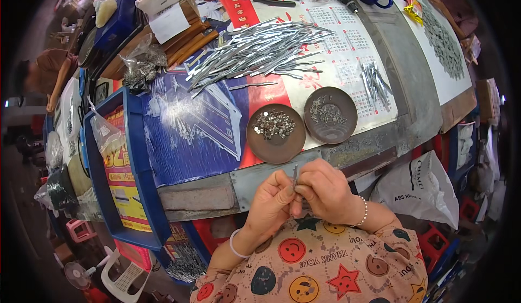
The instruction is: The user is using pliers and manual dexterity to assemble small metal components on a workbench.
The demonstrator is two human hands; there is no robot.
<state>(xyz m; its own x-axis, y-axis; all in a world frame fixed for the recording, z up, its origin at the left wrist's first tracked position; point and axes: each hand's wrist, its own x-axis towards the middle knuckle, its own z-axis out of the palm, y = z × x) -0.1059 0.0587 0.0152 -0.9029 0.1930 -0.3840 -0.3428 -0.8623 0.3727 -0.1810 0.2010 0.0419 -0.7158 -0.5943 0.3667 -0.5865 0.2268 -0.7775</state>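
"Looking at the hands, where did you find the small metal piece (295, 174)?"

"Just below the centre of the frame, poking up between the fingertips of the left hand (269, 199) and the right hand (332, 191)."

"Were those hands apart?"

"No, together: both were pinched on it, and the fingers hid its lower end."

"What lay nearest?"

"Two brown bowls, right of centre and above the hands. The left bowl (275, 155) held shiny discs (274, 125), the right bowl (345, 129) thin metal bits (325, 113). Silvery strips (255, 48) were heaped at upper middle."
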